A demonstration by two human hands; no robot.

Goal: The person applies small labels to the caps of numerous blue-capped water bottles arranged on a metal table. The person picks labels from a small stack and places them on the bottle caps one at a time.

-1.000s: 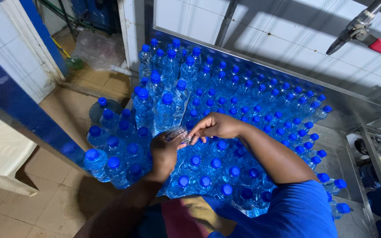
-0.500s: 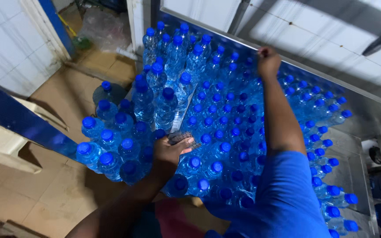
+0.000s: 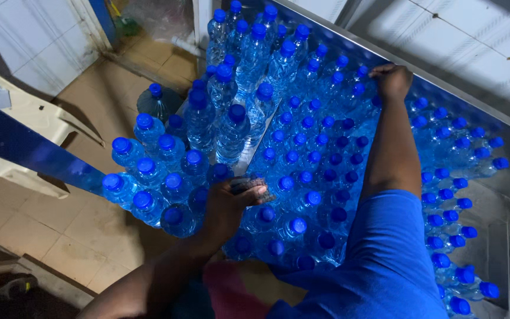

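steel table (image 3: 497,236), packed with blue-capped water bottles (image 3: 314,147)

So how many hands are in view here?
2. The left hand sits over the near bottles at the front; the right hand reaches across to bottles by the far metal rim. No others show.
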